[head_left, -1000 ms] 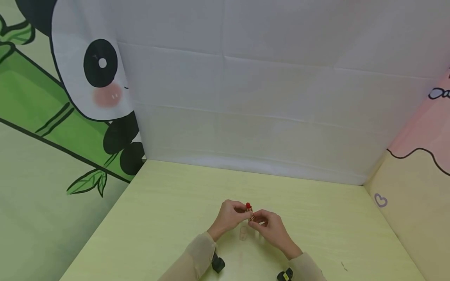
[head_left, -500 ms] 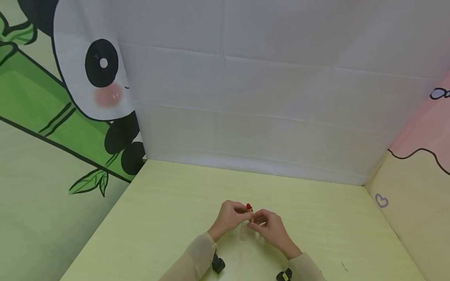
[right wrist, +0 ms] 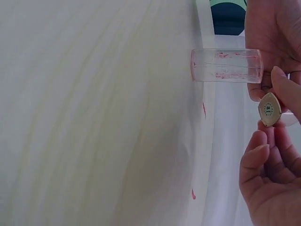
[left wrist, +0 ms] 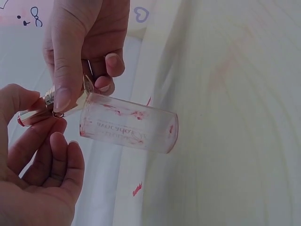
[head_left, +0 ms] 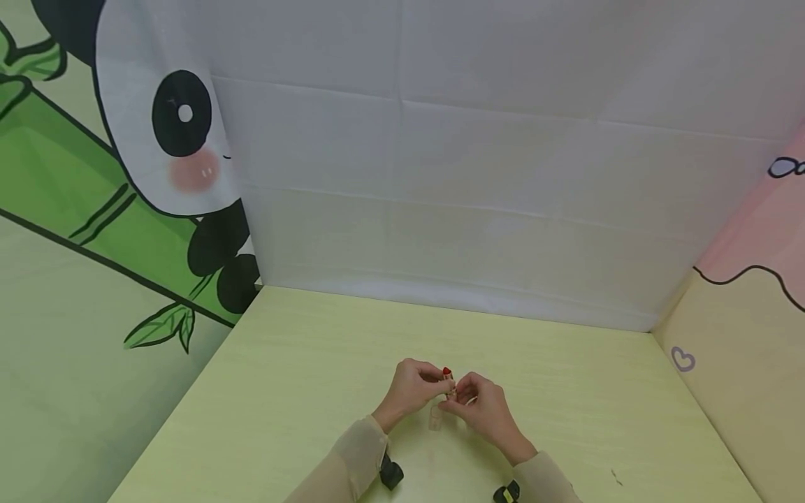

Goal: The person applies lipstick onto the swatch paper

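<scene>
My left hand (head_left: 407, 391) pinches the tube of a lipstick (head_left: 447, 373) between thumb and fingers, its red tip pointing up and away. The right hand (head_left: 487, 411) grips the lipstick's gold base from the right, thumb on the near side. In the right wrist view the flat underside of that base (right wrist: 269, 110), pointed at both ends and bearing a small printed label, faces the camera. A clear lipstick cap (left wrist: 129, 123) with red smears and lettering stands on the table just below and in front of both hands.
The pale yellow table (head_left: 314, 349) has a small dark mark (head_left: 615, 477) at the right and red smears (left wrist: 137, 189) on it. A white cloth (head_left: 440, 209) hangs at the back; printed panels with a panda (head_left: 157, 140) and a pink pattern (head_left: 767, 230) flank it.
The right thumb and fingers have shifted slightly around the lipstick's base, the thumb moving left. The red tip sits a little lower and shows less. My left hand has barely moved.
</scene>
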Demonstrator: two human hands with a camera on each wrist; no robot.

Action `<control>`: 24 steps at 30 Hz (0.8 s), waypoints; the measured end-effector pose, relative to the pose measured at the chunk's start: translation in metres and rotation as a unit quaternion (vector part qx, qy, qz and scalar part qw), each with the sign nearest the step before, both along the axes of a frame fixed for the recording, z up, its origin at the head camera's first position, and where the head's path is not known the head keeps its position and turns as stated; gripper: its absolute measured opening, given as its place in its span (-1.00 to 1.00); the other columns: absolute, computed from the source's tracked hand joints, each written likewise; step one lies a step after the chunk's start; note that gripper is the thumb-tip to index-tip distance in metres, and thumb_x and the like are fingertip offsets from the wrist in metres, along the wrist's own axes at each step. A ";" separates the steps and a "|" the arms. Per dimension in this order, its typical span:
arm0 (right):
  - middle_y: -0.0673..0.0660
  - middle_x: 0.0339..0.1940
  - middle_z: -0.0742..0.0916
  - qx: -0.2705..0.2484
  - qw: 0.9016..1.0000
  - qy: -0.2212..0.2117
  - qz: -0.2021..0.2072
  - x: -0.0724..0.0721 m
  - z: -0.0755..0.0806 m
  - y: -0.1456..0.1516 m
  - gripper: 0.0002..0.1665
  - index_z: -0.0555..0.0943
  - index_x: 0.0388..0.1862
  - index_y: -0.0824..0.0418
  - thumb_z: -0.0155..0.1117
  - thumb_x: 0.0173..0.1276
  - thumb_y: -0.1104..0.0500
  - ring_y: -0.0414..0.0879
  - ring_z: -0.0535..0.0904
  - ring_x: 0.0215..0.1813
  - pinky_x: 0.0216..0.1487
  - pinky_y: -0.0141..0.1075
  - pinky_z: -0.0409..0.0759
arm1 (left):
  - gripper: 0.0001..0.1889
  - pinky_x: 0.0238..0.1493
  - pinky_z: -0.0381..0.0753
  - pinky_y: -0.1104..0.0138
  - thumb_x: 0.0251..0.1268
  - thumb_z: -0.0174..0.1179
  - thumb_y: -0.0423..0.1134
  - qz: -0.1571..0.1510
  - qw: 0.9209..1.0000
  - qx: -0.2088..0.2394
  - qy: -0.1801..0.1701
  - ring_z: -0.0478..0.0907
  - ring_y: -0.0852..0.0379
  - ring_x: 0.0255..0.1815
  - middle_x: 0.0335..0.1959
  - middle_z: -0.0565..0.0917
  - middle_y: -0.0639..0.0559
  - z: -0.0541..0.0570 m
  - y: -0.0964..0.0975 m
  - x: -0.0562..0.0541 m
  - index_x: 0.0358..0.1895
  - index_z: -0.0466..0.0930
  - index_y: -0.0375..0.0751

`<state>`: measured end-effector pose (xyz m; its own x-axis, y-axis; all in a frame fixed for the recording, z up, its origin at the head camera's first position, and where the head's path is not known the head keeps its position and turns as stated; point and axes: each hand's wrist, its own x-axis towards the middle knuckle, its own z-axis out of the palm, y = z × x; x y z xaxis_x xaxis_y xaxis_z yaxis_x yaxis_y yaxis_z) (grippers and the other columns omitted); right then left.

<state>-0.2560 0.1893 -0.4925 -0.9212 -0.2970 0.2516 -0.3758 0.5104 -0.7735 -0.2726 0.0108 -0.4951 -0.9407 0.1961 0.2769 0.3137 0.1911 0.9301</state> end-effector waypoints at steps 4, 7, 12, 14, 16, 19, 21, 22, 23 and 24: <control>-0.12 -0.56 0.60 0.010 1.000 0.016 -0.015 0.003 0.000 -0.002 -0.58 0.50 -0.48 0.12 0.58 -0.04 -0.03 -0.25 0.56 -0.49 -0.47 -0.38 0.54 | -0.89 -0.45 0.58 0.32 0.06 0.41 -0.19 0.000 1.000 -0.002 0.000 0.60 0.20 -0.53 -0.55 0.68 0.19 -0.001 -0.001 0.002 -0.47 0.77 -0.16; -0.11 -0.58 0.59 0.019 0.999 0.025 -0.025 0.005 0.001 -0.003 -0.56 0.49 -0.50 0.13 0.60 -0.06 -0.04 -0.26 0.52 -0.50 -0.50 -0.38 0.51 | -0.87 -0.45 0.58 0.33 0.05 0.42 -0.18 -0.001 1.000 -0.002 0.001 0.60 0.21 -0.53 -0.55 0.68 0.19 -0.001 -0.001 0.002 -0.47 0.77 -0.16; -0.13 -0.57 0.58 0.028 0.999 0.028 -0.028 0.006 0.002 -0.005 -0.58 0.53 -0.46 0.11 0.59 -0.05 -0.05 -0.25 0.51 -0.48 -0.49 -0.39 0.48 | -0.87 -0.45 0.58 0.33 0.06 0.42 -0.16 -0.001 1.000 -0.005 0.001 0.60 0.21 -0.53 -0.56 0.68 0.20 0.001 -0.003 0.004 -0.48 0.77 -0.14; -0.14 -0.54 0.59 0.032 0.999 0.029 -0.020 0.007 0.001 -0.005 -0.63 0.59 -0.39 0.09 0.57 -0.02 -0.03 -0.22 0.52 -0.45 -0.48 -0.39 0.47 | -0.87 -0.44 0.57 0.33 0.07 0.41 -0.16 -0.002 1.000 -0.006 0.000 0.60 0.21 -0.52 -0.55 0.68 0.21 0.002 -0.003 0.005 -0.48 0.77 -0.13; -0.16 -0.50 0.60 0.028 0.999 0.023 -0.006 0.007 0.001 -0.004 -0.68 0.65 -0.27 0.06 0.54 0.04 -0.02 -0.20 0.53 -0.40 -0.46 -0.38 0.49 | -0.87 -0.43 0.57 0.32 0.08 0.41 -0.16 -0.003 1.000 -0.006 -0.002 0.60 0.21 -0.51 -0.55 0.68 0.20 0.003 -0.004 0.006 -0.48 0.77 -0.13; -0.16 -0.42 0.62 0.015 1.000 0.005 0.027 0.007 0.000 -0.001 -0.67 0.67 -0.10 0.05 0.45 0.17 0.01 -0.18 0.54 -0.34 -0.41 -0.34 0.53 | -0.87 -0.42 0.57 0.32 0.10 0.40 -0.16 -0.007 1.000 -0.006 -0.002 0.60 0.21 -0.51 -0.54 0.68 0.20 0.004 -0.005 0.006 -0.46 0.77 -0.12; -0.14 -0.38 0.63 0.000 0.998 -0.019 0.055 0.006 0.000 0.002 -0.66 0.66 -0.01 0.07 0.38 0.25 0.04 -0.18 0.53 -0.30 -0.38 -0.31 0.56 | -0.88 -0.42 0.57 0.33 0.10 0.40 -0.16 -0.008 1.000 -0.007 -0.001 0.60 0.21 -0.51 -0.53 0.68 0.20 0.004 -0.006 0.006 -0.45 0.77 -0.12; -0.12 -0.35 0.64 -0.006 0.997 -0.031 0.070 0.005 0.000 0.003 -0.65 0.64 0.03 0.10 0.35 0.28 0.05 -0.17 0.53 -0.29 -0.37 -0.30 0.57 | -0.88 -0.42 0.57 0.33 0.10 0.40 -0.16 -0.010 1.000 -0.008 0.000 0.60 0.21 -0.51 -0.53 0.68 0.19 0.004 -0.006 0.006 -0.45 0.77 -0.13; -0.08 -0.33 0.65 -0.011 0.996 -0.041 0.082 0.005 0.001 0.004 -0.65 0.63 0.06 0.13 0.33 0.31 0.08 -0.15 0.54 -0.28 -0.39 -0.30 0.57 | -0.87 -0.43 0.57 0.33 0.10 0.40 -0.15 -0.011 1.000 -0.009 0.001 0.60 0.21 -0.51 -0.53 0.68 0.19 0.004 -0.006 0.006 -0.44 0.77 -0.13; -0.05 -0.31 0.66 -0.015 0.994 -0.052 0.093 0.005 0.002 0.005 -0.65 0.62 0.08 0.16 0.31 0.33 0.12 -0.13 0.54 -0.27 -0.40 -0.30 0.57 | -0.87 -0.43 0.57 0.33 0.10 0.40 -0.15 -0.012 1.000 -0.010 0.001 0.60 0.21 -0.51 -0.53 0.68 0.20 0.004 -0.007 0.006 -0.44 0.77 -0.13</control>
<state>-0.2509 0.1944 -0.4909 -0.8723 -0.4586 0.1698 -0.3796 0.4160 -0.8263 -0.2663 0.0041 -0.4915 -0.9351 0.2244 0.2743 0.3199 0.2014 0.9258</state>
